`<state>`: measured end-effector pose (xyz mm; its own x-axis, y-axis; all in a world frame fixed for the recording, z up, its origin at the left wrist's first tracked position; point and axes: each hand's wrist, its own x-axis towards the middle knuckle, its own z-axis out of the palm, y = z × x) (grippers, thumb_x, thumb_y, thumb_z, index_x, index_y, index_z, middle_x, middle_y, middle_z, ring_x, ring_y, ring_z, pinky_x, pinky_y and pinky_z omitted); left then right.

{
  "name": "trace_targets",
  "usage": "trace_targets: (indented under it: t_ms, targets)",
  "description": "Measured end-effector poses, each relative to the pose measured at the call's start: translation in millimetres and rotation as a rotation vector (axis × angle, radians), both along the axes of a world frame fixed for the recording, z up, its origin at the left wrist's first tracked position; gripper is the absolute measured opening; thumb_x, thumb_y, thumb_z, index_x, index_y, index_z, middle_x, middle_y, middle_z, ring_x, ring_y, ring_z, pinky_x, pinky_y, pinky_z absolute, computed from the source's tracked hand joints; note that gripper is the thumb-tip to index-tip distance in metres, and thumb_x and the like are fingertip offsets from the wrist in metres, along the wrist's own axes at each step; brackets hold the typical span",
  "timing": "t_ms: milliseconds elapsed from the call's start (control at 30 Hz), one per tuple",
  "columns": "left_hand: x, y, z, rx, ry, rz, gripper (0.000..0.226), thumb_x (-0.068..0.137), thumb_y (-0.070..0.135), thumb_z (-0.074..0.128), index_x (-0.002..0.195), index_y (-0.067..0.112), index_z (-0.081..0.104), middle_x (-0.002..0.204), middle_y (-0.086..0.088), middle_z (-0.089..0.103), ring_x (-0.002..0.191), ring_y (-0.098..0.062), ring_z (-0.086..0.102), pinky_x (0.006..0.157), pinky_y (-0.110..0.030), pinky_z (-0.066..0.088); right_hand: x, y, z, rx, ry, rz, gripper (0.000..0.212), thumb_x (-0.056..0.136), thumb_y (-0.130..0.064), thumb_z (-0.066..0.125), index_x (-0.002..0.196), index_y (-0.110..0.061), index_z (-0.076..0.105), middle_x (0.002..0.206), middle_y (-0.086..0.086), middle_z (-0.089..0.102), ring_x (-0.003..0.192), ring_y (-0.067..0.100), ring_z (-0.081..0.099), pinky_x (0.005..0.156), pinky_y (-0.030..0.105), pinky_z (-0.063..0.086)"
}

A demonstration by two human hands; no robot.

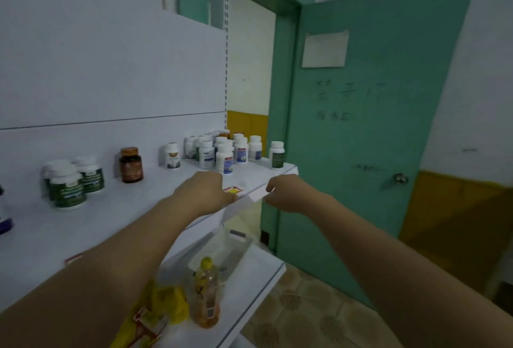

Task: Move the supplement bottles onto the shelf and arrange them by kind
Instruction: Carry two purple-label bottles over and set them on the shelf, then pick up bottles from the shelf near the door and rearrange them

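- left hand is resting on the shelf front edge, fingers curling by a red-yellow tag; can't tell if it's pinching.
- right hand is sitting at its 3 o'clock, fingers curling at the shelf lip; grip unclear.
- white bottles are standing on the shelf at 12 o'clock of the left hand, amber bottle at 10, green-label bottles at 9.

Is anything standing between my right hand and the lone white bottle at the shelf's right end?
Nothing visible. Only bare shelf lies between the right hand and the lone white bottle; the bottle cluster stands off to its left.
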<state>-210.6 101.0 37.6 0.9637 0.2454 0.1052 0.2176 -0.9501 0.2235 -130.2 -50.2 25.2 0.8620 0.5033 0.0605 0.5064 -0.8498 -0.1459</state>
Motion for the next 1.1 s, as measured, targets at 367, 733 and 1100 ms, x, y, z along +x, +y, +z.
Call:
trace_targets:
  t_ms: [367,733,1100]
  targets:
    - [135.2,-103.8,-12.2,-0.103,-0.067,0.031,0.048,0.092,0.043,0.051,0.126,0.009,0.053,0.128,-0.01,0.056,0.115,-0.023,0.054,0.086,-0.028,0.042,134.8,-116.3,-13.4,0.051,0.037,-0.058,0.042,0.095,-0.023,0.049,0.133,-0.004,0.052,0.133,0.013,0.055,0.121,0.027,0.052,0.097,0.031,0.044]
    - [217.3,-93.8,-25.5,-0.312,-0.117,0.286,0.059,0.087,0.03,0.064,0.135,0.006,0.04,0.134,-0.013,0.051,0.119,-0.024,0.051,0.086,-0.027,0.041,255.7,-66.7,-18.6,0.24,0.1,0.18,0.063,0.092,-0.029,0.057,0.144,-0.008,0.03,0.142,0.015,0.047,0.123,0.032,0.05,0.097,0.037,0.045]
    - [307.8,-70.6,-45.0,-0.588,-0.238,0.154,0.04,0.079,0.019,0.074,0.107,0.019,0.046,0.107,0.004,0.053,0.1,-0.011,0.05,0.078,-0.017,0.037,331.9,-13.1,-17.6,0.571,0.24,0.282,0.072,0.093,-0.06,0.035,0.151,-0.019,0.024,0.15,0.009,0.041,0.134,0.027,0.043,0.109,0.04,0.036]
